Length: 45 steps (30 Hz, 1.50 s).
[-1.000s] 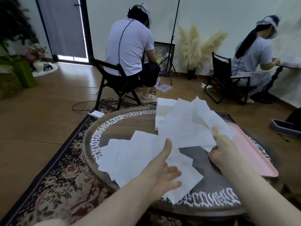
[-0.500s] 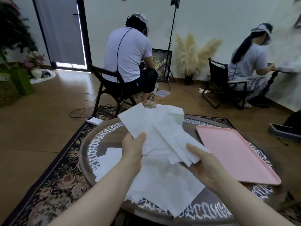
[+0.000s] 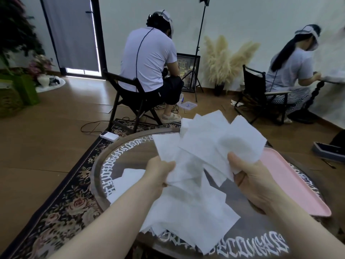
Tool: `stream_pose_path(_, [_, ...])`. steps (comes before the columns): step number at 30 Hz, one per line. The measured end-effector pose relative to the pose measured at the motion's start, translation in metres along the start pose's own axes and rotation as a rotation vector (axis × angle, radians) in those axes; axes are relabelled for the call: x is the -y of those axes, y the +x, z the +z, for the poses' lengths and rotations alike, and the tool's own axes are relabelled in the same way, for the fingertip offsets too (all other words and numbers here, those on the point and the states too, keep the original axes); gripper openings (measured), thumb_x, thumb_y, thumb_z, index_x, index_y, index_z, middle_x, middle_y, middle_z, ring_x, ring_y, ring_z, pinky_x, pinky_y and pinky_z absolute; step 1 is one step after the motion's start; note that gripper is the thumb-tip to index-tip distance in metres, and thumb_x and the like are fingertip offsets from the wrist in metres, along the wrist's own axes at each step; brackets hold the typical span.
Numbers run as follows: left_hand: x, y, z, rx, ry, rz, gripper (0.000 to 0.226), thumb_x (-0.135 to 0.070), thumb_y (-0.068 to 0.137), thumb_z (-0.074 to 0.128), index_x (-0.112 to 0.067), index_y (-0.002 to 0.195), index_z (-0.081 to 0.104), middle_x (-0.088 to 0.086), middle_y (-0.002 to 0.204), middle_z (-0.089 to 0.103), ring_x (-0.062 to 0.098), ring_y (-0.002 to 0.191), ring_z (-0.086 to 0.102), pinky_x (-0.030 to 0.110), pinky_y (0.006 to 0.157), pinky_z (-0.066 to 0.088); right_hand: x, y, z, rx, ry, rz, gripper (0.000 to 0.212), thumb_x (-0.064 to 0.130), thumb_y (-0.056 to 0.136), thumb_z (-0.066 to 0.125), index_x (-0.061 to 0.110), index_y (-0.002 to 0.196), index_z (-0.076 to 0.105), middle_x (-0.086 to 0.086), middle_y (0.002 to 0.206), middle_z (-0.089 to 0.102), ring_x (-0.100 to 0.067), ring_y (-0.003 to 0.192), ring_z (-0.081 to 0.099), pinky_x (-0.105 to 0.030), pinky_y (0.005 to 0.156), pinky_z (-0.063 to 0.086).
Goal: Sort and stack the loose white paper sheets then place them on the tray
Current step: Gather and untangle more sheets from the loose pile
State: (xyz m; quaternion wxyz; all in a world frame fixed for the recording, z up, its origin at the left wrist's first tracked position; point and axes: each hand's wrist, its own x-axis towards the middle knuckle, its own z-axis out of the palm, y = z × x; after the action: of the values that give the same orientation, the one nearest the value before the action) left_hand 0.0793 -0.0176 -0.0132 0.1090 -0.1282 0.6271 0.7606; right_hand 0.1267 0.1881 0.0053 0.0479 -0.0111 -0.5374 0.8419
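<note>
White ornate lettering on table rim, seemingly illegible

White sheets (fanned, uneven), pink tray

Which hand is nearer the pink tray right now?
Right. The right hand grips the paper sheets just beside the pink tray; the left hand holds them farther away.

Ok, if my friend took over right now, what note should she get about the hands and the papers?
Left hand: grip on the held sheets, thumb on top.
Right hand: also grips that fanned bunch, above the table.
More loose sheets lie on the table underneath.
Tray: on the table at right, no paper seen on it.
Done: some sheets gathered.
Left: square the bunch, collect the rest, put the stack on the tray.
</note>
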Motion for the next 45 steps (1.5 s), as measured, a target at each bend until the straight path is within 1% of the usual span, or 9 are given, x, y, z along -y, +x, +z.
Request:
stream_pose_path(5, [0.005, -0.012, 0.019, 0.069, -0.429, -0.012, 0.019, -0.024, 0.099, 0.056, -0.012, 0.11, 0.067, 0.004, 0.097, 0.076, 0.023, 0.086, 0.072, 0.039, 0.075, 0.058, -0.031, -0.004, 0.01, -0.174, -0.046, 0.157, 0.036, 0.01, 0.09, 0.064, 0.007, 0.126, 0.063, -0.012, 0.116, 0.072, -0.032, 0.101, 0.07, -0.039, 0.07, 0.06])
stream_pose_path(9, [0.006, -0.017, 0.02, 0.179, -0.391, 0.018, 0.063, -0.065, 0.074, 0.066, -0.021, 0.118, 0.065, 0.001, 0.109, 0.075, 0.025, 0.102, 0.071, 0.049, 0.093, 0.054, -0.032, -0.008, 0.016, -0.18, -0.071, 0.156, 0.03, 0.006, 0.092, 0.062, 0.008, 0.122, 0.065, -0.01, 0.11, 0.074, -0.031, 0.101, 0.071, -0.041, 0.076, 0.06])
stream_pose_path(12, [0.008, -0.018, 0.019, 0.17, -0.258, 0.185, 0.043, -0.026, 0.077, 0.079, -0.019, 0.117, 0.064, 0.001, 0.108, 0.075, 0.021, 0.099, 0.072, 0.038, 0.082, 0.057, -0.031, -0.012, 0.018, -0.141, -0.097, 0.145, 0.032, 0.01, 0.088, 0.065, 0.011, 0.12, 0.065, -0.007, 0.107, 0.075, -0.026, 0.094, 0.073, -0.037, 0.067, 0.061])
stream_pose_path(15, [0.008, -0.013, 0.013, 0.075, -0.152, 0.28, 0.028, 0.006, 0.085, 0.066, -0.017, 0.101, 0.066, -0.002, 0.093, 0.076, 0.017, 0.088, 0.072, 0.029, 0.071, 0.056, -0.026, -0.011, 0.017, -0.177, -0.103, 0.135, 0.044, 0.036, 0.081, 0.067, 0.02, 0.121, 0.064, 0.0, 0.109, 0.075, -0.02, 0.099, 0.072, -0.038, 0.074, 0.058])
stream_pose_path(21, [-0.003, -0.005, 0.002, 0.124, -0.145, 0.237, 0.028, 0.007, 0.085, 0.064, -0.019, 0.096, 0.068, -0.006, 0.084, 0.077, 0.012, 0.074, 0.072, 0.026, 0.057, 0.053, 0.001, -0.001, -0.003, -0.549, -0.095, -0.031, 0.026, 0.039, 0.093, 0.064, 0.018, 0.108, 0.065, -0.004, 0.102, 0.073, -0.028, 0.098, 0.07, -0.044, 0.082, 0.058])
stream_pose_path(24, [-0.002, -0.004, 0.001, 0.169, -0.118, 0.184, 0.027, 0.006, 0.086, 0.063, -0.019, 0.095, 0.067, -0.008, 0.078, 0.076, 0.008, 0.064, 0.071, 0.021, 0.048, 0.05, 0.02, -0.003, -0.003, -0.289, -0.127, -0.213, 0.012, 0.032, 0.087, 0.068, 0.023, 0.088, 0.075, 0.004, 0.092, 0.077, -0.017, 0.092, 0.072, -0.03, 0.067, 0.059])
stream_pose_path(29, [0.001, -0.007, 0.008, 0.23, -0.112, 0.146, 0.024, 0.003, 0.084, 0.068, -0.016, 0.098, 0.069, -0.003, 0.082, 0.077, 0.011, 0.065, 0.071, 0.021, 0.048, 0.05, 0.007, -0.011, 0.007, 0.169, -0.465, 0.13, 0.031, 0.02, 0.074, 0.082, 0.006, 0.101, 0.074, -0.015, 0.1, 0.075, -0.026, 0.083, 0.07, -0.037, 0.067, 0.053])
stream_pose_path(34, [-0.001, -0.009, 0.009, 0.272, -0.079, 0.156, 0.03, -0.003, 0.082, 0.073, -0.012, 0.11, 0.069, 0.006, 0.1, 0.076, 0.02, 0.08, 0.072, 0.025, 0.055, 0.053, 0.004, -0.008, 0.004, 0.104, -0.517, 0.138, 0.033, 0.017, 0.077, 0.076, 0.008, 0.108, 0.069, -0.009, 0.099, 0.077, -0.022, 0.084, 0.075, -0.027, 0.064, 0.058])
stream_pose_path(45, [-0.002, -0.015, 0.012, 0.343, 0.05, 0.155, 0.03, 0.008, 0.083, 0.062, -0.01, 0.105, 0.07, 0.005, 0.091, 0.076, 0.018, 0.069, 0.069, 0.021, 0.05, 0.049, 0.0, -0.008, 0.006, 0.006, -0.623, -0.008, 0.008, 0.006, 0.092, 0.064, -0.002, 0.093, 0.065, -0.016, 0.083, 0.075, -0.022, 0.07, 0.068, -0.031, 0.065, 0.053])
